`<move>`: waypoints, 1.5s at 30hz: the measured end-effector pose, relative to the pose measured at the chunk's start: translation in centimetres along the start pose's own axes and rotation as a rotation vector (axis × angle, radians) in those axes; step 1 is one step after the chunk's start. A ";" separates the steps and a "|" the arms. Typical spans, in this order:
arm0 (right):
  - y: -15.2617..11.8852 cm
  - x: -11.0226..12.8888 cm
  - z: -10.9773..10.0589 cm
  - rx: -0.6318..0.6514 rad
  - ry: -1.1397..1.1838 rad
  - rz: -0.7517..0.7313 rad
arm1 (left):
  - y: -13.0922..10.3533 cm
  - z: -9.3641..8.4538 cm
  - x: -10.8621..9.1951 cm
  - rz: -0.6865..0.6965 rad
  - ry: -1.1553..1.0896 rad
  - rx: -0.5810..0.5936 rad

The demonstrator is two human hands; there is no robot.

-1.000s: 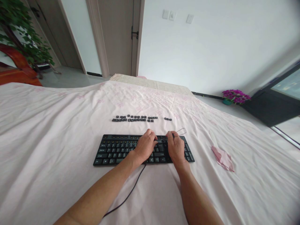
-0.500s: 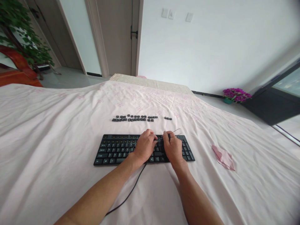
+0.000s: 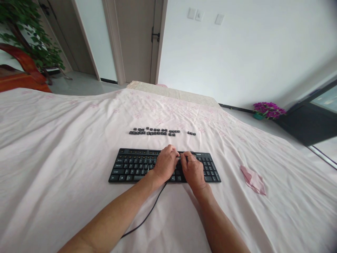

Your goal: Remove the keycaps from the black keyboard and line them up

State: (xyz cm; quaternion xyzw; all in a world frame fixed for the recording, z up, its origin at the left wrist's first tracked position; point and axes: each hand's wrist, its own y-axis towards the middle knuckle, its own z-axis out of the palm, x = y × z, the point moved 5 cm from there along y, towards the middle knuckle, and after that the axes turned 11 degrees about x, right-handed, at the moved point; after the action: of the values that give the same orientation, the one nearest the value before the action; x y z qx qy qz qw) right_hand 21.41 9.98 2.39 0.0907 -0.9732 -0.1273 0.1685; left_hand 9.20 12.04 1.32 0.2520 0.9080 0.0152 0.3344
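Note:
A black keyboard (image 3: 131, 172) lies on the pink cloth, with some key positions along its upper rows bare of caps. Over its right-centre part, my left hand (image 3: 166, 162) is closed, thumb and fingertips pressed together on something I cannot make out. Close beside it, my right hand (image 3: 192, 171) is closed too, its fingertips almost meeting those of my left hand; a thin wire shows at its fingers. Beyond the keyboard lie several loose black keycaps (image 3: 158, 133) in two rough rows, with a small group of keycaps (image 3: 191, 133) to their right.
A folded pink cloth (image 3: 253, 180) lies right of the keyboard on the wrinkled bedspread (image 3: 86, 140). The keyboard's black cable (image 3: 149, 214) runs toward me. A red wooden chair (image 3: 23, 75) stands at the far left, and purple flowers (image 3: 269, 109) at the far right.
My right hand has moved left, closer to my left hand, and the wire loop that stuck out beyond it now lies at its fingers. The whole view has shifted slightly.

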 end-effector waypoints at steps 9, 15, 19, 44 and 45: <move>0.4 0.8 0.0 0.019 -0.049 0.099 | 0.0 0.1 0.2 0.009 -0.006 0.003; -1.0 -0.6 0.2 -0.043 0.164 0.142 | -0.2 -0.1 0.1 0.001 0.007 0.006; -0.9 -1.6 0.1 -0.057 0.222 0.274 | -0.2 0.0 0.1 -0.002 0.010 -0.001; 1.2 -1.3 -1.2 -0.048 0.163 0.210 | -0.2 -0.6 -0.2 0.024 0.029 -0.008; 1.2 -1.3 -1.2 -0.044 0.175 0.213 | -0.2 -0.6 -0.4 0.022 0.054 -0.004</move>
State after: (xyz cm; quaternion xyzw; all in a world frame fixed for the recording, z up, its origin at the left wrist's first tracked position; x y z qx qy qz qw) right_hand 22.83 11.16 3.45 -0.0058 -0.9560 -0.1214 0.2672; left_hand 8.97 11.72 1.99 0.2610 0.9138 0.0273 0.3100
